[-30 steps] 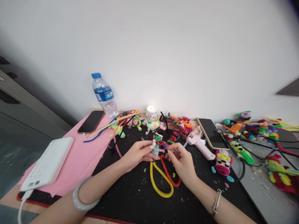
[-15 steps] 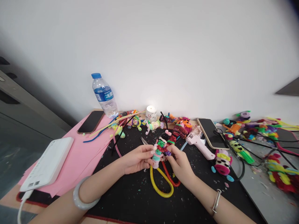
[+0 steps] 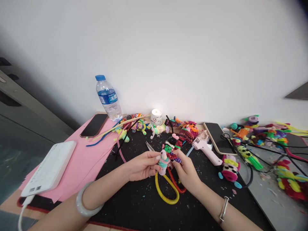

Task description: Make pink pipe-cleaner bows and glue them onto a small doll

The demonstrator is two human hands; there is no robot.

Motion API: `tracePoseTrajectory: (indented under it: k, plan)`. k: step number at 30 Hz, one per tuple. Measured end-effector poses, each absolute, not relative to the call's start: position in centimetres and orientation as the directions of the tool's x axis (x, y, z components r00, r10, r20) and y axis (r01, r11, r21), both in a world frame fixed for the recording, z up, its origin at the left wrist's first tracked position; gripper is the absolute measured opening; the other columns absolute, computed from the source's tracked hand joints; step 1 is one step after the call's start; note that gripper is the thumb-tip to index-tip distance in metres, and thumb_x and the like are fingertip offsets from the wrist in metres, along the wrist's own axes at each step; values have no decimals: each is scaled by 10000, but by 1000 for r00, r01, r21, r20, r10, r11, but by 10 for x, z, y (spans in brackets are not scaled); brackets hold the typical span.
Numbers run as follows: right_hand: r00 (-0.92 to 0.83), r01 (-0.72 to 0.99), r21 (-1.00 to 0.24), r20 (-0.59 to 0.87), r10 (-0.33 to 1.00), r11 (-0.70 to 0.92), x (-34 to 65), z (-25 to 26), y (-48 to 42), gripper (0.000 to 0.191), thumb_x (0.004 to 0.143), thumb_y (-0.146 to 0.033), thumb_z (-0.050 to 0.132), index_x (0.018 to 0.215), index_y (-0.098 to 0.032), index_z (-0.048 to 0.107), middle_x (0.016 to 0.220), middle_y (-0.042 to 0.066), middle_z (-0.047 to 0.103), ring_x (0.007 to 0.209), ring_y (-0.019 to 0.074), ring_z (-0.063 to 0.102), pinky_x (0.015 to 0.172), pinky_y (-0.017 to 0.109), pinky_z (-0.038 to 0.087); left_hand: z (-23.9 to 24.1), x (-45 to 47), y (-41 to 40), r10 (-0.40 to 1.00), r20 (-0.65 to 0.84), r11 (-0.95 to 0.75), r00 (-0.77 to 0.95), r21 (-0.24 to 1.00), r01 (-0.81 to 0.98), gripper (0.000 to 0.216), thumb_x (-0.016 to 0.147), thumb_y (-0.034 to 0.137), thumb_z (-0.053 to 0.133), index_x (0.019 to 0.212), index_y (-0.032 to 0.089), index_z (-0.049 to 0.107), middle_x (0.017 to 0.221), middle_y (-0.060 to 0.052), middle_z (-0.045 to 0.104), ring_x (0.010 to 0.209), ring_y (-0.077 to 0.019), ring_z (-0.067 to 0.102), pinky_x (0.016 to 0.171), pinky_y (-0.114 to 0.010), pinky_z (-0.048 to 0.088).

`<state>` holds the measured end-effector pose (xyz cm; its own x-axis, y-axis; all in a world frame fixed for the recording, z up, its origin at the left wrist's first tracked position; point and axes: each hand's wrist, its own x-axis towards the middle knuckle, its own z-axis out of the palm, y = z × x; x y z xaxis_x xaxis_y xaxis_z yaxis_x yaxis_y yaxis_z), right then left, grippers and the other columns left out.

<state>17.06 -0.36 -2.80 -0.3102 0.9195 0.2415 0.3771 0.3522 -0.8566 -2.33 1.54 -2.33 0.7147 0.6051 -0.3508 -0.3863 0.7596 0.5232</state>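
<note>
A small pipe-cleaner doll [image 3: 164,162] in pink, mint, green and glittery red is held up in front of me between both hands. My left hand [image 3: 143,165] pinches its left side with thumb and fingers. On the other side, my right hand [image 3: 184,169] is closed on the doll's red and purple part. Beneath the hands lie scissors with one yellow handle [image 3: 177,200] and one red; a blade tip shows above my left hand and their middle is hidden. Just behind the doll is a dark red glittery coiled figure [image 3: 185,136].
A pink glue gun [image 3: 207,152] and a phone [image 3: 218,138] lie to the right, beside several fuzzy figures and black cables. At left are pink paper [image 3: 83,171], a white power bank [image 3: 49,168], another phone [image 3: 94,125] and a water bottle [image 3: 109,101]. A paper cup [image 3: 156,117] stands near the wall.
The doll has tilted slightly between my fingers, its lower part shifting a little to the right. Both hands keep their hold, and the view has moved very slightly.
</note>
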Motion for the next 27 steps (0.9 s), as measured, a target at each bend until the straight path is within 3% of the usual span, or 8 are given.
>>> tracePoseTrajectory:
  k: [5, 11, 19, 23, 27]
  plan:
    - [-357, 365, -848, 254, 899, 384, 168, -27, -4, 121, 864, -130, 399, 772, -200, 435, 701, -17, 502, 639, 128, 468, 603, 225, 375, -25, -22, 15, 586, -309, 754, 749, 547, -364, 197, 719, 207, 709, 861, 72, 693, 714, -75, 696, 506, -68, 634, 491, -105, 498]
    - [-333, 388, -837, 262, 906, 385, 168, -27, -5, 93, 866, -152, 413, 790, -201, 437, 700, -20, 496, 626, 126, 459, 592, 225, 370, -24, -21, 16, 631, -341, 732, 697, 559, -390, 227, 687, 191, 736, 872, 66, 697, 615, -50, 677, 443, -53, 604, 462, -97, 488]
    - [-135, 364, -892, 233, 963, 267, 173, -28, -5, 180, 917, -287, 377, 762, -206, 419, 616, -42, 442, 533, 110, 421, 508, 215, 344, -17, -22, 20, 763, -293, 590, 576, 678, -438, 388, 710, 201, 719, 1084, 142, 633, 839, -69, 703, 729, -115, 674, 619, -128, 525]
    - [-122, 396, -864, 286, 950, 311, 177, -27, -6, 179, 918, -283, 371, 771, -203, 435, 606, -43, 435, 522, 108, 416, 506, 217, 348, -19, -22, 22, 810, -301, 523, 503, 759, -388, 335, 687, 128, 726, 1016, 142, 663, 766, -35, 691, 695, -92, 653, 598, -117, 507]
    - [-89, 484, -799, 359, 929, 356, 180, -24, -3, 165, 906, -260, 392, 769, -199, 462, 601, -41, 444, 516, 110, 422, 500, 218, 350, -21, -24, 26, 857, -332, 479, 394, 794, -374, 333, 687, 175, 729, 1014, 164, 666, 788, -33, 686, 625, -78, 634, 548, -132, 487]
